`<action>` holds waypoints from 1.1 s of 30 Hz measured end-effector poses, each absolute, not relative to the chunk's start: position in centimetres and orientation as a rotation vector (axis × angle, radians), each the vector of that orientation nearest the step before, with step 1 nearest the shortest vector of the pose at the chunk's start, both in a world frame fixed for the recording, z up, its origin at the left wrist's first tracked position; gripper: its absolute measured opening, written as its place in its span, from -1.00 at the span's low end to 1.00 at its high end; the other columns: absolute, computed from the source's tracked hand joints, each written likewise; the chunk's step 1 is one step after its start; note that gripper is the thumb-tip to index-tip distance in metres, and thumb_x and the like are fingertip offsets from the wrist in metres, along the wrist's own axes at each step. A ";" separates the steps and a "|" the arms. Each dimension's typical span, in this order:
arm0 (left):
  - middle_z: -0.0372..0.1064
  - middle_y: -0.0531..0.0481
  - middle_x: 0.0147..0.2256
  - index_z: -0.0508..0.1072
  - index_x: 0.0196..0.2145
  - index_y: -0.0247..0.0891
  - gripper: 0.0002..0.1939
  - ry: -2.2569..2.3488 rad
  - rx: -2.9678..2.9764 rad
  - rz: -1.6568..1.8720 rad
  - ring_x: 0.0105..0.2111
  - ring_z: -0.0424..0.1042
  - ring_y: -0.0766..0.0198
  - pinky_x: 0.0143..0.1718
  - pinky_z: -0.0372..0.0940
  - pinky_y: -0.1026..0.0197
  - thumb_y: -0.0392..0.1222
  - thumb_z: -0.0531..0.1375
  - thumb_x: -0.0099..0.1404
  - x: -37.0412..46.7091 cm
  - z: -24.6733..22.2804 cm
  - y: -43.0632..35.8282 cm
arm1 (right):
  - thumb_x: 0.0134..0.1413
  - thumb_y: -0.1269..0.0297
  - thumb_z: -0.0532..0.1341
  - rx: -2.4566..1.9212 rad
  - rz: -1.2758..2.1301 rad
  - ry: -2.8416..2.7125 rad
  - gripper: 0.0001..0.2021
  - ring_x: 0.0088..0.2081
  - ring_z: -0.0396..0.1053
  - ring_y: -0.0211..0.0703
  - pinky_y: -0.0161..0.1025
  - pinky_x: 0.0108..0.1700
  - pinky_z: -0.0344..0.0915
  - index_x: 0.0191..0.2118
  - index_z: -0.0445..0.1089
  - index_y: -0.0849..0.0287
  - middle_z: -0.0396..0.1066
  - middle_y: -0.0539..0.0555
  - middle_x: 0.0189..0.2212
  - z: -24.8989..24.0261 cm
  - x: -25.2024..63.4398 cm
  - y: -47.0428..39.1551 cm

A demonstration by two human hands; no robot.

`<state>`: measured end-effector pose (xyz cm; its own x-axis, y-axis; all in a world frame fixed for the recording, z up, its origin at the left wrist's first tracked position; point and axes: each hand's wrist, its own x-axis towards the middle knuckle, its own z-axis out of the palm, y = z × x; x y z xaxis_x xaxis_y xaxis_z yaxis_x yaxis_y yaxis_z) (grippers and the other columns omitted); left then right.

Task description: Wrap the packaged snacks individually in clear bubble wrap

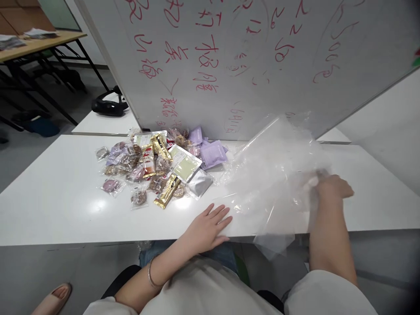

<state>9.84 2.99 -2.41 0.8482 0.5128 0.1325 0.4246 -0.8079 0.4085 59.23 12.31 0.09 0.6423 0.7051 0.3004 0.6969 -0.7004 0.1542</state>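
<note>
My left hand (210, 225) lies flat near the table's front edge, fingers spread and holding nothing. Farther right, my right hand (333, 186) is closed on the edge of a large clear plastic bag (272, 175), with its fingers partly blurred. The crumpled bag spreads over the table, and its lower corner hangs past the front edge. Left of the bag is a pile of packaged snacks: gold sachets (167, 191), a silver-and-green packet (184, 162), purple packets (213, 154) and several clear-wrapped cookies (138, 197).
A whiteboard (229, 70) with red writing stands upright behind the white table (65, 210). A black headset-like object (110, 105) sits on a white surface at the back left. Beyond it is a wooden desk (49, 41) with papers. A shoe (54, 299) shows on the floor.
</note>
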 end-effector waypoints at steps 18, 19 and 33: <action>0.06 -0.10 0.35 0.17 0.33 -0.12 -0.46 0.792 2.696 0.413 0.36 0.02 0.05 0.37 -0.04 -0.09 0.05 0.02 0.47 6.7 -2.1 4.1 | 0.24 0.37 -0.02 3.242 0.023 0.874 -0.50 0.19 0.24 0.25 0.14 0.11 0.13 0.27 0.22 0.22 0.27 0.48 0.15 -1.7 56.8 9.7; 0.06 -0.10 0.35 0.18 0.32 -0.12 -0.47 0.790 2.694 0.411 0.36 0.03 0.04 0.37 -0.03 -0.10 0.05 0.02 0.47 6.7 -2.1 4.2 | 0.23 0.31 0.00 3.256 0.027 0.875 -0.48 0.22 0.18 0.28 0.16 0.15 0.08 0.29 0.19 0.25 0.21 0.49 0.20 -2.1 57.2 9.7; 0.08 -0.06 0.35 0.19 0.32 -0.09 -0.48 0.796 2.687 0.386 0.35 0.05 0.03 0.36 0.01 -0.15 0.02 0.05 0.47 6.9 -2.0 4.4 | 0.19 -0.12 0.07 3.161 -0.034 1.143 -0.10 0.28 0.07 0.36 0.10 0.26 0.02 0.39 -0.17 0.53 0.05 0.59 0.28 -3.5 60.1 4.9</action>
